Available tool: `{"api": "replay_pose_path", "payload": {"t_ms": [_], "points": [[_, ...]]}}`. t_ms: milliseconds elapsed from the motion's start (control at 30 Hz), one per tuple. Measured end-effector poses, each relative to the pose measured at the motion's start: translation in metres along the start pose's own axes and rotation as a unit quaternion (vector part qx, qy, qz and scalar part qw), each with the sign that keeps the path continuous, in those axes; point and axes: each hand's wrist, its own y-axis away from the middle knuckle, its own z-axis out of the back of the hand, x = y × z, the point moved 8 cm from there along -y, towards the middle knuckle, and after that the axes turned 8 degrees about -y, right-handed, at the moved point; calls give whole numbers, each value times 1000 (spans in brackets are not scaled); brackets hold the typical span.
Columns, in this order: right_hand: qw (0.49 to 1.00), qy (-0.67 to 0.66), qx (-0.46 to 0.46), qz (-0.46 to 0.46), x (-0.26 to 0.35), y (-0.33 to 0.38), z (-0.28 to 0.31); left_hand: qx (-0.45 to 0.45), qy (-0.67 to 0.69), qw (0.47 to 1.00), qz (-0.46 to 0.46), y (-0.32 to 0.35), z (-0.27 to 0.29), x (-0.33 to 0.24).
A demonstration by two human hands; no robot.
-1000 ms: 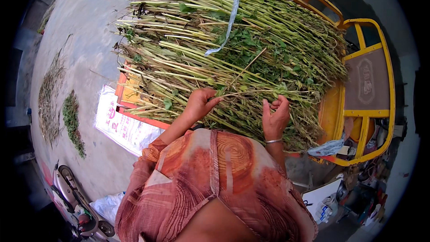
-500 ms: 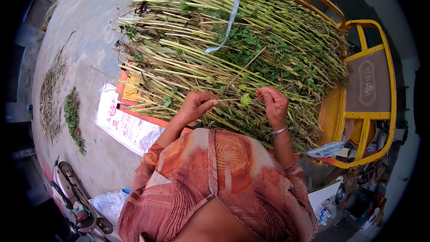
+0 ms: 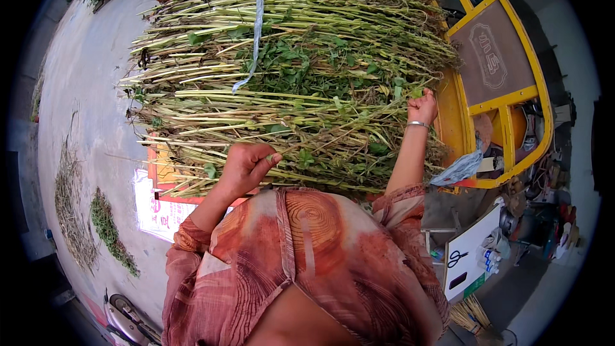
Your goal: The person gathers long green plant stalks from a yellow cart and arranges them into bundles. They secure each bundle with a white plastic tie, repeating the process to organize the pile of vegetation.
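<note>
A thick layer of long cut plant stalks (image 3: pixel 211 110) fills the bed of a yellow-framed cart, bare ends to the left and leafy, pod-like ends to the right. Low over the near stalks, my left hand (image 3: pixel 246 165) is closed, with a small green plant piece (image 3: pixel 273 157) pinched between thumb and fingers. My right hand (image 3: pixel 423 107), a bracelet on its wrist, is closed at the right tips of the stalks; its grip is hidden. Loose green leaves (image 3: pixel 295 67) lie mid-pile. A pale plastic strip (image 3: pixel 257 32) runs across the far stalks.
The cart's yellow rail and panel (image 3: pixel 493 51) rise at the right. A grey plastic bag (image 3: pixel 461 165) hangs there. Two plant heaps, one dry (image 3: pixel 70 198) and one greener (image 3: pixel 112 230), lie on the concrete left. Scissors (image 3: pixel 456 258) rest on a white board at lower right.
My hands have moved apart: the right went up and right to the stalk tips, the left shifted left and slightly down. The stem stretched between them is no longer there. The view has turned.
</note>
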Motion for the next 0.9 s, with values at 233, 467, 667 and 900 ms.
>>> {"api": "replay_pose_path", "payload": {"t_ms": [233, 467, 667, 900], "points": [[992, 58, -57, 97, 127, -63, 107, -63, 191, 958, 204, 41, 70, 103], [993, -9, -120, 10, 117, -77, 174, -259, 399, 860, 184, 80, 135, 191], [975, 204, -70, -49, 45, -66, 165, -235, 243, 928, 157, 70, 149, 149], [915, 384, -53, -109, -8, -62, 112, -140, 339, 930, 9, 24, 127, 67]]}}
